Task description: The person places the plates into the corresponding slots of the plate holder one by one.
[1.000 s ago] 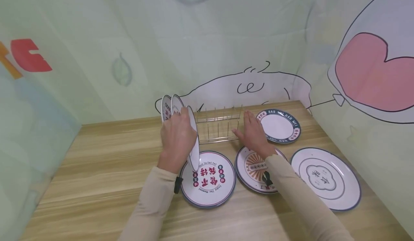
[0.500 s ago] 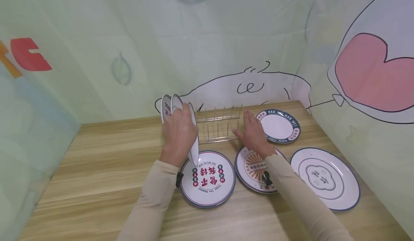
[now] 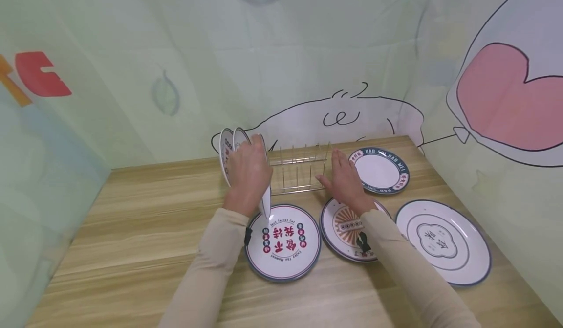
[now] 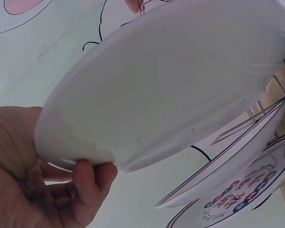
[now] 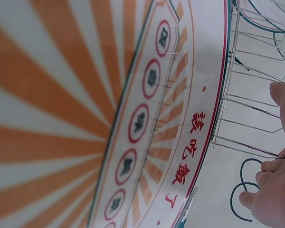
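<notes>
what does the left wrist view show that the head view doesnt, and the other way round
Only the left wrist view shows the broad plain face of the held plate and the fingertips gripping its rim. Only the head view shows the blue-bordered plate and the flower-motif plate lying on the table. Both show the left hand, part of the wire rack and two standing plates.
</notes>
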A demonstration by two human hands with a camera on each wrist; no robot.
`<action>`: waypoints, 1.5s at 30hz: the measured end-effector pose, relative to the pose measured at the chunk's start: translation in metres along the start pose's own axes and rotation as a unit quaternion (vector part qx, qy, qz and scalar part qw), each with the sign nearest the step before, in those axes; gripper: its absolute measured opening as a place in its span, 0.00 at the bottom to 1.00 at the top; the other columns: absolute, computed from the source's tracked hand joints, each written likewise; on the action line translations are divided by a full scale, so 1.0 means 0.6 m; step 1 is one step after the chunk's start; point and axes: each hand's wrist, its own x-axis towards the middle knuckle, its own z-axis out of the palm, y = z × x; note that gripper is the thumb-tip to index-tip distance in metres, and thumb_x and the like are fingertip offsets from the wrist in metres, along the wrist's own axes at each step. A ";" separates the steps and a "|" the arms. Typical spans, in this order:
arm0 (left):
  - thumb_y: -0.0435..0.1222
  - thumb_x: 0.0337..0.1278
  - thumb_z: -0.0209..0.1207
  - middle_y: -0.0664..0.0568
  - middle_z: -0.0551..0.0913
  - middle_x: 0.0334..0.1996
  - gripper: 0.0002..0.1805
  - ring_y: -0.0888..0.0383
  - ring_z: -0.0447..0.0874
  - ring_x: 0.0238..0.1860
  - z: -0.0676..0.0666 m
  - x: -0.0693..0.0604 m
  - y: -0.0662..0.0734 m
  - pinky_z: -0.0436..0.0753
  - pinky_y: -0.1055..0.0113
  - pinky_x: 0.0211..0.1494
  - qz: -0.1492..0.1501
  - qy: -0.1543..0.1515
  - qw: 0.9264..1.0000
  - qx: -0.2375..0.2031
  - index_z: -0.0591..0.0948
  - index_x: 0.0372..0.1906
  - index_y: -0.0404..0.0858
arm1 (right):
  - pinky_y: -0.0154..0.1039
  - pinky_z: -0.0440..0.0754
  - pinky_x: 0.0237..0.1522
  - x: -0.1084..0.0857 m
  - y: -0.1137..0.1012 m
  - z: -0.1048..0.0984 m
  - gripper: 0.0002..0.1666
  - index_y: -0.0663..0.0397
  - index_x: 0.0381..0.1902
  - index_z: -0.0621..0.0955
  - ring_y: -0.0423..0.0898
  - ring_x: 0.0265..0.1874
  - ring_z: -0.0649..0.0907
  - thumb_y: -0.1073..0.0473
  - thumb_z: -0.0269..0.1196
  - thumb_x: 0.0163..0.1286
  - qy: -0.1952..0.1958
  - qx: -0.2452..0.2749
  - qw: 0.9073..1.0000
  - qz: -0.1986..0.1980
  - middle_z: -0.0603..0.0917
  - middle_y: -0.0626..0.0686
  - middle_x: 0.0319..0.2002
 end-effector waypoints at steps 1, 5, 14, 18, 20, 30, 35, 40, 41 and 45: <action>0.24 0.50 0.61 0.38 0.83 0.29 0.16 0.45 0.81 0.23 0.000 0.001 0.001 0.80 0.57 0.22 0.003 0.002 1.000 0.001 0.78 0.47 0.28 | 0.58 0.50 0.79 0.000 0.000 0.000 0.54 0.68 0.78 0.46 0.62 0.79 0.52 0.39 0.56 0.74 0.000 0.001 1.000 0.000 0.48 0.67 0.79; 0.24 0.51 0.59 0.39 0.82 0.27 0.15 0.47 0.80 0.21 0.001 0.005 0.003 0.79 0.60 0.19 0.004 0.003 1.000 0.014 0.78 0.47 0.28 | 0.57 0.50 0.79 0.000 0.000 -0.001 0.53 0.68 0.78 0.46 0.62 0.79 0.52 0.39 0.56 0.74 0.000 0.003 1.000 0.001 0.48 0.66 0.79; 0.24 0.53 0.58 0.39 0.82 0.26 0.19 0.50 0.78 0.19 0.004 0.015 0.005 0.76 0.63 0.18 0.006 0.010 1.000 0.020 0.78 0.53 0.27 | 0.57 0.50 0.79 0.000 0.003 -0.001 0.53 0.68 0.78 0.46 0.62 0.79 0.52 0.39 0.55 0.75 0.003 0.001 1.000 0.004 0.48 0.67 0.79; 0.24 0.54 0.58 0.39 0.82 0.28 0.21 0.50 0.78 0.19 0.008 0.019 0.004 0.76 0.64 0.16 0.003 0.010 1.000 0.018 0.77 0.55 0.27 | 0.57 0.50 0.79 -0.001 0.004 -0.001 0.53 0.68 0.78 0.46 0.62 0.79 0.52 0.40 0.56 0.74 0.001 0.003 1.000 0.003 0.48 0.66 0.79; 0.24 0.54 0.58 0.39 0.83 0.29 0.21 0.50 0.78 0.19 0.009 0.022 0.004 0.76 0.63 0.16 0.004 0.010 1.000 0.017 0.77 0.55 0.27 | 0.57 0.50 0.79 -0.002 0.003 -0.002 0.53 0.67 0.78 0.46 0.61 0.79 0.52 0.40 0.56 0.74 0.000 0.004 1.000 0.004 0.48 0.66 0.79; 0.26 0.52 0.61 0.37 0.83 0.34 0.19 0.44 0.82 0.25 0.018 0.032 0.003 0.83 0.57 0.23 -0.011 0.006 1.000 0.010 0.75 0.52 0.30 | 0.57 0.50 0.79 -0.003 0.007 -0.001 0.53 0.68 0.78 0.46 0.62 0.79 0.52 0.39 0.56 0.74 0.002 0.007 1.000 0.002 0.49 0.67 0.79; 0.26 0.54 0.60 0.35 0.84 0.38 0.23 0.43 0.84 0.26 0.024 0.035 -0.002 0.84 0.56 0.24 -0.008 0.014 1.000 0.007 0.75 0.58 0.29 | 0.57 0.50 0.79 -0.002 0.007 0.004 0.53 0.67 0.78 0.46 0.61 0.79 0.52 0.39 0.55 0.74 0.000 0.011 1.000 0.001 0.48 0.66 0.80; 0.24 0.53 0.61 0.34 0.84 0.41 0.30 0.43 0.84 0.27 0.029 0.039 -0.007 0.85 0.57 0.25 -0.011 0.011 1.000 -0.003 0.72 0.64 0.29 | 0.57 0.50 0.79 -0.001 0.007 0.006 0.54 0.67 0.78 0.46 0.62 0.79 0.52 0.38 0.55 0.74 0.003 0.007 1.000 -0.005 0.48 0.66 0.79; 0.24 0.53 0.60 0.33 0.84 0.42 0.30 0.43 0.84 0.28 0.030 0.039 -0.008 0.85 0.57 0.25 -0.011 0.011 1.000 -0.003 0.71 0.65 0.29 | 0.57 0.50 0.79 -0.001 0.007 0.005 0.54 0.67 0.78 0.46 0.62 0.79 0.52 0.38 0.55 0.74 0.003 0.006 1.000 -0.005 0.48 0.66 0.79; 0.24 0.53 0.60 0.34 0.84 0.41 0.29 0.43 0.84 0.28 0.032 0.042 -0.008 0.85 0.56 0.26 -0.008 0.014 1.000 -0.003 0.72 0.64 0.29 | 0.57 0.49 0.79 -0.001 0.006 0.004 0.54 0.67 0.78 0.46 0.61 0.79 0.52 0.38 0.55 0.74 0.004 0.010 1.000 -0.005 0.47 0.66 0.80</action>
